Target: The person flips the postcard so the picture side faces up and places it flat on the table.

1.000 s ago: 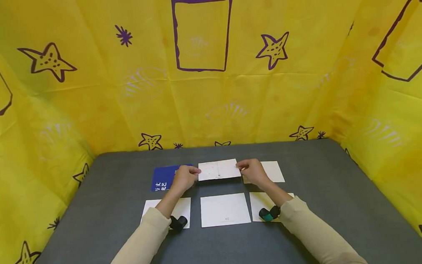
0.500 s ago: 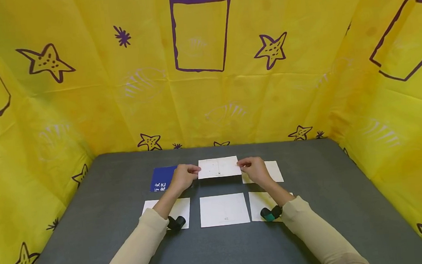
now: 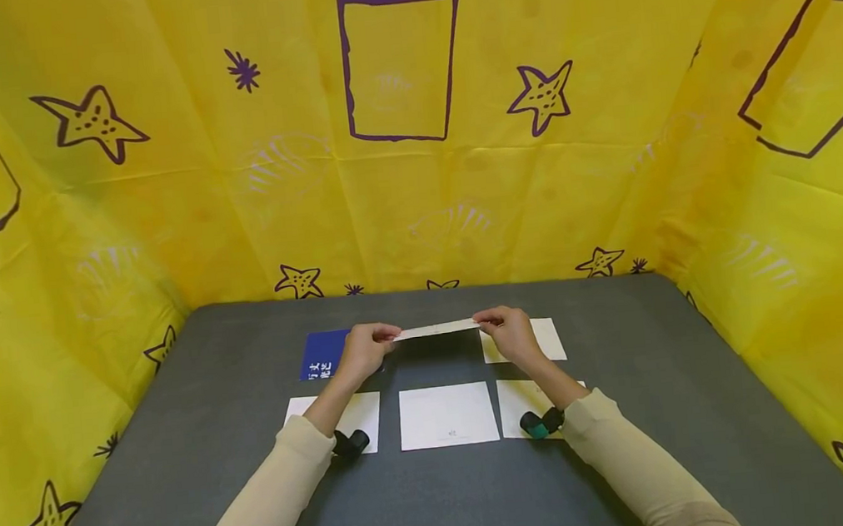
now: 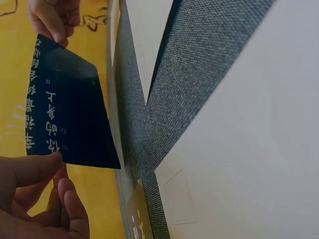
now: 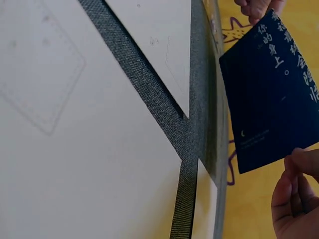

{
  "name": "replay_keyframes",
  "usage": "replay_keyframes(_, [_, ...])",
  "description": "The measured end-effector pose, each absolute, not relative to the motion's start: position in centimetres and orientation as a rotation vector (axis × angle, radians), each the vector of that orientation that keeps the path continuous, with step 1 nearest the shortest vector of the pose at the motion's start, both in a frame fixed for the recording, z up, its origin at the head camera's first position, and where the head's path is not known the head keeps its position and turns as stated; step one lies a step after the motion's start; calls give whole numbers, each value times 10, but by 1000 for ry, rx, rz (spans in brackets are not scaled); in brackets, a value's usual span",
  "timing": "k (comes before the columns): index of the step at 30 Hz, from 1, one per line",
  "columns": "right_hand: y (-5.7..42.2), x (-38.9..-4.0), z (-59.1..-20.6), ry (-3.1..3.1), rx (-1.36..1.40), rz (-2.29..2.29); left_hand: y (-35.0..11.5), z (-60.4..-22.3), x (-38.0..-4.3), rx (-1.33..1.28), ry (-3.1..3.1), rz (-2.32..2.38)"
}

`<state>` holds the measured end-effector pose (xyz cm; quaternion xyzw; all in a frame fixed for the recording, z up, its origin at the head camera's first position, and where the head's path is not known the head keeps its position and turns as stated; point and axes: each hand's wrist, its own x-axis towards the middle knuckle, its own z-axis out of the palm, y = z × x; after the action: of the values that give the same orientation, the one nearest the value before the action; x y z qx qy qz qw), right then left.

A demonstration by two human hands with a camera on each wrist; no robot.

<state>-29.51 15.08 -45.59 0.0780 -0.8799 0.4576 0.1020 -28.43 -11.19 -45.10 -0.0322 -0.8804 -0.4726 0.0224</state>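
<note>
A postcard (image 3: 436,328) hangs above the table's back row, its white face tipped nearly edge-on in the head view. The wrist views show its other side: a dark blue face (image 4: 70,109) with white Chinese characters. My left hand (image 3: 366,350) pinches one short end between thumb and fingers; my right hand (image 3: 509,335) pinches the opposite end the same way. Under my left hand lies a blue card (image 3: 322,355) with white characters. A cream card (image 3: 548,339) lies partly hidden beneath my right hand.
The front row holds a white card (image 3: 447,416) in the middle, a left card (image 3: 362,410) and a right card (image 3: 513,409), both partly covered by my forearms. Yellow patterned cloth (image 3: 416,197) walls the grey table (image 3: 443,503) at back and sides.
Both hands have raised the postcard slightly and tilted it, so its white face, broad a second ago, now shows as a thin strip. The cards on the table have stayed put.
</note>
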Motion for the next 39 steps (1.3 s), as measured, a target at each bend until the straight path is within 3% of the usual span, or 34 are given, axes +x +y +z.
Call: replay_keyframes(39, [152,-300,-457,-2505,-83,1834,-113,-444,-287,11,-2548,-1738])
